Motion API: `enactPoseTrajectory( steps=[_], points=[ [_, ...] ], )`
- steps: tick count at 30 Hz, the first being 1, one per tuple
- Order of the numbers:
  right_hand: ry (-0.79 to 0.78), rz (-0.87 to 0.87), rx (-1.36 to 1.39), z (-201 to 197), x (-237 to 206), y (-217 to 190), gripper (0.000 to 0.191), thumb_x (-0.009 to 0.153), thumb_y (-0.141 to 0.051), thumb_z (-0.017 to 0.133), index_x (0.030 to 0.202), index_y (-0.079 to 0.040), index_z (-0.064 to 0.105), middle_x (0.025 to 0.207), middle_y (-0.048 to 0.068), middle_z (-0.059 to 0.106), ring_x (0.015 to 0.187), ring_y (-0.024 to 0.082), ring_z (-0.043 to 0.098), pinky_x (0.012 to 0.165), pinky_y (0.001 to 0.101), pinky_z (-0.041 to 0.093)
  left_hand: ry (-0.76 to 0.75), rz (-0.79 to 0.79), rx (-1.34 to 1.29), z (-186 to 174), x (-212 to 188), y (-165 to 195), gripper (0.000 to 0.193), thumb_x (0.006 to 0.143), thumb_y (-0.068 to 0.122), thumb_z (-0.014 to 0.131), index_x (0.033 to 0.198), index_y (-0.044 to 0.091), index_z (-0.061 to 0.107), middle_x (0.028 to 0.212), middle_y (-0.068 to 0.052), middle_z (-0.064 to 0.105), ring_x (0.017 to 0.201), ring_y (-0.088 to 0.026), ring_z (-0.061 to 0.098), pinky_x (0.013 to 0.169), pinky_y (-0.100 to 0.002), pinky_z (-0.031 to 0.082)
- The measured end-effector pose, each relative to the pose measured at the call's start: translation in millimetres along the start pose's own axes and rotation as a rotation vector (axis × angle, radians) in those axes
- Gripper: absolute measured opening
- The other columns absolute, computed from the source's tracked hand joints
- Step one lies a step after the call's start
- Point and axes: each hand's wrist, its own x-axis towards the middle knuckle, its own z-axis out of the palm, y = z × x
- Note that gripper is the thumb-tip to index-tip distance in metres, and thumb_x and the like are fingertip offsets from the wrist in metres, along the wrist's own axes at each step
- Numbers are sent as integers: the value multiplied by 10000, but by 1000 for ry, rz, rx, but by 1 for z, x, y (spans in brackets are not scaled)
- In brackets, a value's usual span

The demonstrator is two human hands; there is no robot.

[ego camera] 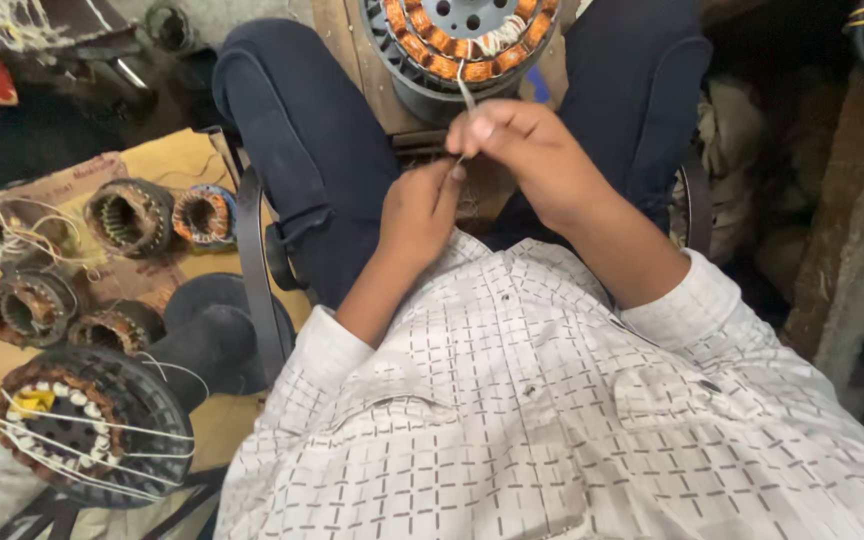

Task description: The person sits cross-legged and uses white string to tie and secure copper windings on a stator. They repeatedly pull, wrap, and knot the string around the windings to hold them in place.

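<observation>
A round motor stator (464, 38) with copper windings and white ties sits on a wooden board between my knees. My right hand (527, 150) is closed around a thin white strip (465, 95) that runs up to the stator's near edge. My left hand (420, 210) is just below, its fingers pinched at the strip's lower end near the right hand's fingertips. Both forearms come out of a white patterned shirt.
Several smaller wound stators (132, 215) lie on brown cardboard (167, 160) at the left. A large stator with white cords (77, 420) sits at the lower left beside a black shoe (207, 335). A wooden post (857, 220) stands at the right.
</observation>
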Motion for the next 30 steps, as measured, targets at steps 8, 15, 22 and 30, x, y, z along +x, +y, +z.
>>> enactPoseTrajectory(
  steps=[8, 15, 22, 30],
  points=[
    [299, -20, -819, 1, -35, -59, 312, 1061, -268, 659, 1179, 15, 713, 966, 162, 669, 857, 232, 589, 812, 397, 465, -87, 54, 39, -63, -30, 48, 290, 1030, 246, 580, 839, 29, 609, 725, -185, 606, 690, -386, 635, 607, -454, 457],
    [-228, -382, -929, 55, -43, -24, 735, 916, -331, 751, 1416, 124, 462, 1184, 205, 615, 1037, 302, 660, 844, 348, 555, 49, 145, -213, -68, -29, 73, 200, 1018, 145, 629, 887, -3, 661, 771, -110, 658, 671, -224, 641, 596, -357, 469],
    [398, -617, -1519, -37, -59, -71, 117, 920, -110, 757, 843, -26, 729, 871, 109, 695, 837, 293, 666, 744, 395, 503, 257, 59, -127, -132, -35, 53, 237, 1032, 81, 732, 852, -31, 626, 688, -41, 535, 618, -107, 486, 588, -265, 367],
    [-45, -899, -1516, 47, -61, -56, 343, 715, -122, 749, 1044, -25, 730, 1153, 106, 676, 1052, 306, 600, 864, 433, 481, 35, 279, -46, -92, -29, 78, 162, 951, 116, 771, 872, -3, 693, 765, -103, 630, 668, -185, 601, 606, -301, 435]
  ],
)
